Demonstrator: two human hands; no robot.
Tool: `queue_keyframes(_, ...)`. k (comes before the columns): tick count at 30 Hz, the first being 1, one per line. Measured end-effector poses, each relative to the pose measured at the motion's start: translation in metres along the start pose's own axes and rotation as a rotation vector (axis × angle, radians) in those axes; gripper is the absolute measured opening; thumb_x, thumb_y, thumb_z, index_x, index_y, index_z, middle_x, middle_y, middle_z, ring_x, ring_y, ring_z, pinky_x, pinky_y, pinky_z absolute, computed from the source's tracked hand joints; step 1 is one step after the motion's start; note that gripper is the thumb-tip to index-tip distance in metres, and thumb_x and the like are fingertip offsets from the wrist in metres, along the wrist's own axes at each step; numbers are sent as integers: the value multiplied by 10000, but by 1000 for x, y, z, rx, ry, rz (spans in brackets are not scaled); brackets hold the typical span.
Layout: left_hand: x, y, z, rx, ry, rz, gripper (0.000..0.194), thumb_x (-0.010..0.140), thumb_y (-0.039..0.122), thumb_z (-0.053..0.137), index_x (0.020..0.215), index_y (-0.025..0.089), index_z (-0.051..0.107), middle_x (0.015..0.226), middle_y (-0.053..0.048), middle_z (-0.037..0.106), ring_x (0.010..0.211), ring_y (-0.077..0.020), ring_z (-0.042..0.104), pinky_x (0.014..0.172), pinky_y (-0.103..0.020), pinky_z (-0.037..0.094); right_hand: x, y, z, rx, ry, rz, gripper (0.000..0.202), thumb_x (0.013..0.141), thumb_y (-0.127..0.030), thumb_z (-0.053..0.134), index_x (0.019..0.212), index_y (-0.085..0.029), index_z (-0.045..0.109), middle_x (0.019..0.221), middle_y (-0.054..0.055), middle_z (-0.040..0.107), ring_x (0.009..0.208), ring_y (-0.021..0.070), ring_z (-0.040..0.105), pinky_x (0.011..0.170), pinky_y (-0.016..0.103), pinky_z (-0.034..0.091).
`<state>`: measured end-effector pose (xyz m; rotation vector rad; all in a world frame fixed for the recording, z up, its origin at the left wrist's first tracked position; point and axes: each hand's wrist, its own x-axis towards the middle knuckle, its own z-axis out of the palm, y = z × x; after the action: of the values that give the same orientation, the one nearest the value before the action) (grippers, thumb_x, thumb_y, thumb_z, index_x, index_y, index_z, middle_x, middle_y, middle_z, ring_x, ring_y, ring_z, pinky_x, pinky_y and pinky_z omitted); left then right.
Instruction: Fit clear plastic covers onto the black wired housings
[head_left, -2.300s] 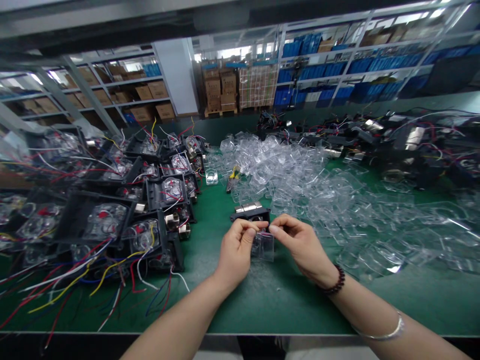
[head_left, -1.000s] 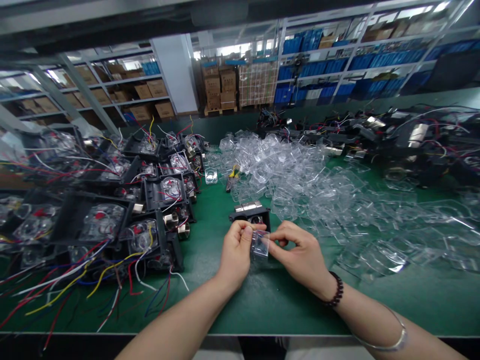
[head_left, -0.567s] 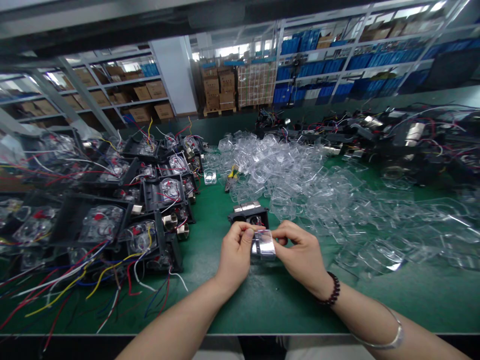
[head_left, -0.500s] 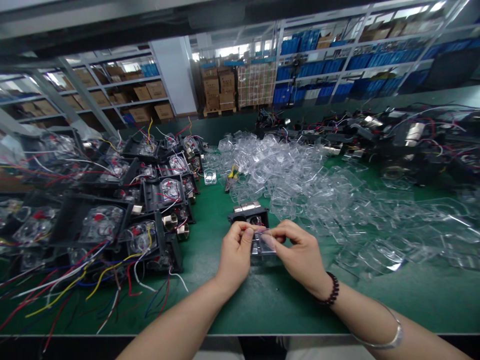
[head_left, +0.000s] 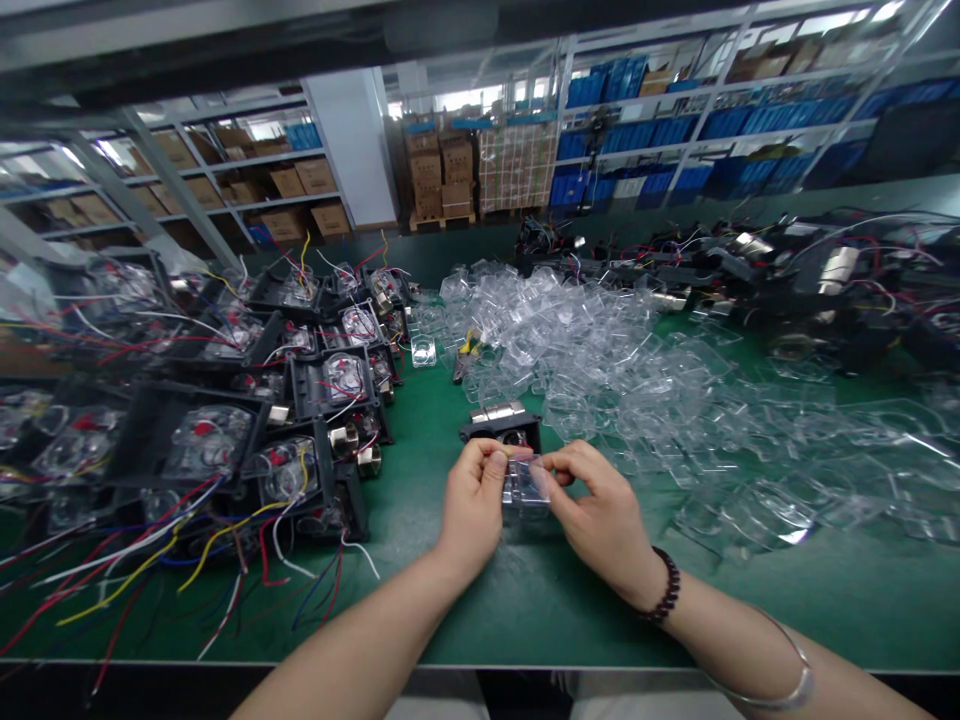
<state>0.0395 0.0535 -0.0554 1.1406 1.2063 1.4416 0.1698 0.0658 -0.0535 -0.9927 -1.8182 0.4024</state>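
Between my two hands is a clear plastic cover (head_left: 527, 482), held by its edges in front of a dark housing. My left hand (head_left: 478, 492) pinches its left side between thumb and fingers. On the right side, my right hand (head_left: 592, 492) grips the cover with thumb and index finger. Just beyond the fingertips sits the dark housing (head_left: 531, 432) with a metal cylinder fitting (head_left: 496, 411) at its back. The fingers and cover hide its near part, so whether the cover touches it I cannot tell.
A large heap of clear plastic covers (head_left: 585, 340) spreads behind and to the right. On the left stand several dark housings (head_left: 199, 440) with loose coloured wires. Yellow-handled pliers (head_left: 465, 358) lie by the heap. More wired parts (head_left: 780, 270) line the back right of the green table (head_left: 480, 620).
My right fingertips have shifted slightly toward the cover's right edge, baring more of it. The whole view has moved a little; the left hand keeps its pinch.
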Motion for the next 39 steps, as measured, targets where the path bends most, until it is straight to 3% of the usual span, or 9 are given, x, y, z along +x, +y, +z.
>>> queue_keyframes(7,-2,0,2,36,-17,-21,217,841,370,491,788,171,561,839,-50,691,790,-172,619,737,-265,455,0,0,1,27,45,37,138,813,-178,544,679,-186,577,603,-17,496,567,117,471,552,244,405)
queue_keyframes(25,-3,3,5,-138,-13,-116,223,831,376,515,764,167,548,830,-42,688,766,-159,620,738,-261,459,-1,-3,2,86,57,73,140,803,-179,550,668,-191,588,601,-19,497,568,116,466,550,240,404)
queue_keyframes(39,-3,1,1,-38,-41,-67,300,797,468,541,800,169,553,868,-67,697,786,-179,634,749,-289,467,-1,-1,1,80,91,95,126,772,-212,590,655,-197,634,560,-18,499,526,114,464,511,239,407)
